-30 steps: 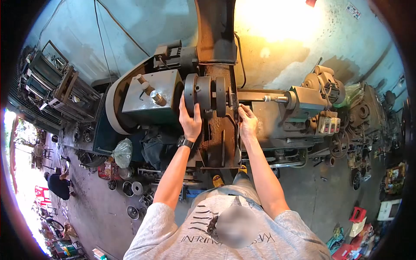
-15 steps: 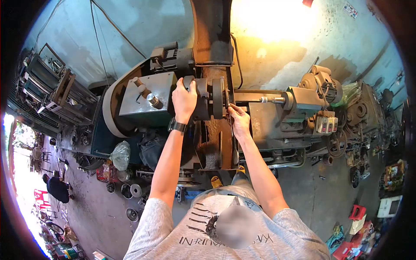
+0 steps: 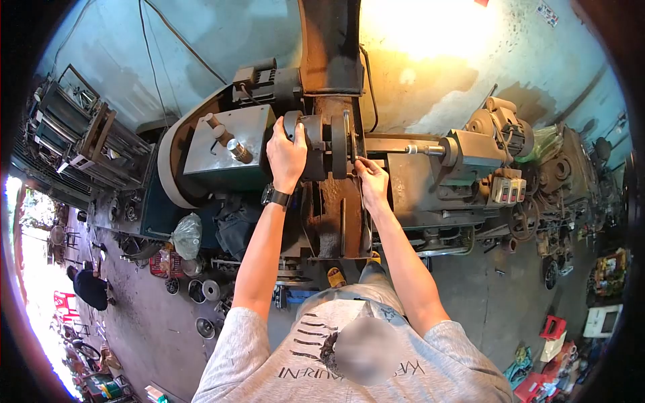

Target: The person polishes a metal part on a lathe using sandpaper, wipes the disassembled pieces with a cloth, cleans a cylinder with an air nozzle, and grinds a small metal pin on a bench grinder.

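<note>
On the lathe, a dark round chuck (image 3: 314, 148) sits at the end of the grey headstock (image 3: 232, 144). My left hand (image 3: 287, 158) grips the chuck's left part, thumb and fingers spread around it. To the right, a dark disc-shaped workpiece (image 3: 339, 149) is mounted in the chuck, with a narrow upright bar (image 3: 347, 131) at its outer face. My right hand (image 3: 372, 181) is closed in a pinch at the right side of the disc, near its lower edge. What lies between those fingertips is too small to make out.
The tailstock (image 3: 463, 158) with its bright tip points at the disc from the right. A motor (image 3: 510, 131) and switch box (image 3: 508, 191) are beside it. A big belt wheel (image 3: 171, 168) stands left. A person (image 3: 92, 287) is in the far left background.
Both hands keep nearly the same places on the chuck and at the disc. The view shifts slightly; the right fingers appear drawn in a little closer together.
</note>
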A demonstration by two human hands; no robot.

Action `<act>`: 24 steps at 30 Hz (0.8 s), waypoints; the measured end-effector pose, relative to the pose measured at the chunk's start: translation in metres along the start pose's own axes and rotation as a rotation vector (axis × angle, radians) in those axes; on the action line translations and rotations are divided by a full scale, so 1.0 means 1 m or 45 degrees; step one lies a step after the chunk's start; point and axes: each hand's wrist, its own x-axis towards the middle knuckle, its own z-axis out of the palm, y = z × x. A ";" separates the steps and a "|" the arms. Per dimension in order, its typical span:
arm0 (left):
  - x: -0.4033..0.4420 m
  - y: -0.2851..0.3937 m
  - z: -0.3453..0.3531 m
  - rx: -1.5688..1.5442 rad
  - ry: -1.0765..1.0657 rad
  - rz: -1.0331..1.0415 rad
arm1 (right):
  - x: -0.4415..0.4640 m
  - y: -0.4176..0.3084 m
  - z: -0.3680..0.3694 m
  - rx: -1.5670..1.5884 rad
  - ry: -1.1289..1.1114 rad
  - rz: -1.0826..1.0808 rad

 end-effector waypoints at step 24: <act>-0.013 0.004 -0.017 -0.372 0.010 -0.005 | -0.121 0.048 0.073 -1.142 -0.735 -0.870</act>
